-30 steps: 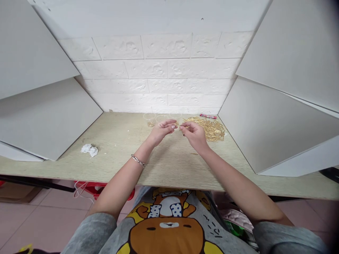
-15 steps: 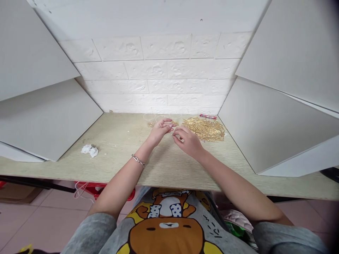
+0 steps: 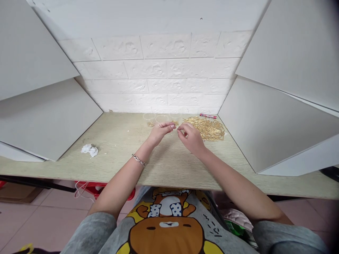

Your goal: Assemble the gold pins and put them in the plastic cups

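Note:
Both hands meet above the middle of the tabletop, fingertips close together with a narrow gap between them. My left hand (image 3: 159, 133) is pinched, thumb against fingers; whatever sits in the pinch is too small to name. My right hand (image 3: 191, 137) also pinches, thumb to forefinger, on something I cannot make out. Just behind and right of it lies a wide pile of thin gold-coloured tubes (image 3: 210, 128). Beyond my fingers are two small heaps of gold pieces, a left heap (image 3: 150, 124) and a right heap (image 3: 175, 122), the latter partly hidden by my left hand.
Several clear rings or round lids (image 3: 161, 118) lie near the white brick-patterned wall (image 3: 153, 70). A red tube-shaped item (image 3: 208, 115) rests behind the pile. Crumpled white tissue (image 3: 90, 150) is at the left. Grey-white panels, a left panel (image 3: 50, 116) and a right panel (image 3: 278, 123), flank the wooden tabletop (image 3: 119, 169).
My right hand has shifted slightly right, away from the left fingertips. The fingers of my left hand have lowered and drawn closer together.

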`<action>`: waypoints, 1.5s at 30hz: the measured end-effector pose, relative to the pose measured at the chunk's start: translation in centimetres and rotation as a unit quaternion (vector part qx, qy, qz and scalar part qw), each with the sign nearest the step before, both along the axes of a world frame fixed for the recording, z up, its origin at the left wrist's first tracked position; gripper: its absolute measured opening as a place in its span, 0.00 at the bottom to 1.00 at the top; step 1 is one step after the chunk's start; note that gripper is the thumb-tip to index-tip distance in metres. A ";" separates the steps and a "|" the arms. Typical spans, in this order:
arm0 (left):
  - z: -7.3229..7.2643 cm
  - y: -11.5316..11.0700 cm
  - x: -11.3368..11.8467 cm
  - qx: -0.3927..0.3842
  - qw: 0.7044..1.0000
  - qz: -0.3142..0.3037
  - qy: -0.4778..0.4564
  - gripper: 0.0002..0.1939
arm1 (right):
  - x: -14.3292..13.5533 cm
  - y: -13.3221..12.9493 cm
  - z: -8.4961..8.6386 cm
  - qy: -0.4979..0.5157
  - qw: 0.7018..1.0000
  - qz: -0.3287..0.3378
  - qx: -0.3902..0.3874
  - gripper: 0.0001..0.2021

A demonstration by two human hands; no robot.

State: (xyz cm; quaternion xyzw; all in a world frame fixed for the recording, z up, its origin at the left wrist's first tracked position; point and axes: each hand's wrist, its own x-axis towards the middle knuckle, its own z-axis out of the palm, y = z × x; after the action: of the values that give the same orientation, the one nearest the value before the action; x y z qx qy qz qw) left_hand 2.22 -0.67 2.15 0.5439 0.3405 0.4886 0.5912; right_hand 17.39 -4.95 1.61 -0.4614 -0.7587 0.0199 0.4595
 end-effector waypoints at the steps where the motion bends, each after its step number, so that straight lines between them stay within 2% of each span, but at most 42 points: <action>1: -0.1 0.0 0.0 0.003 1.000 0.001 0.003 0.11 | 0.0 0.0 0.0 0.002 1.000 -0.008 -0.004 0.06; 12: -0.4 0.0 0.1 0.023 0.999 -0.013 0.031 0.13 | 0.2 0.1 0.0 0.060 0.997 -0.042 0.012 0.08; 24: -0.5 0.1 0.1 0.019 0.998 -0.042 0.040 0.13 | 0.3 0.4 -0.2 0.052 0.998 -0.039 0.002 0.07; 45: -0.4 -0.1 0.2 0.021 0.998 -0.042 0.047 0.11 | 0.3 0.7 -0.4 0.051 0.998 -0.034 -0.022 0.07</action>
State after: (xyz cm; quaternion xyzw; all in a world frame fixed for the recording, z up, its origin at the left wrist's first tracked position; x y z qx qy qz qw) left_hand 2.40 -0.72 1.72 0.5920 0.3343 0.4443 0.5834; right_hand 17.73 -4.25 1.18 -0.4955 -0.7173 0.0441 0.4879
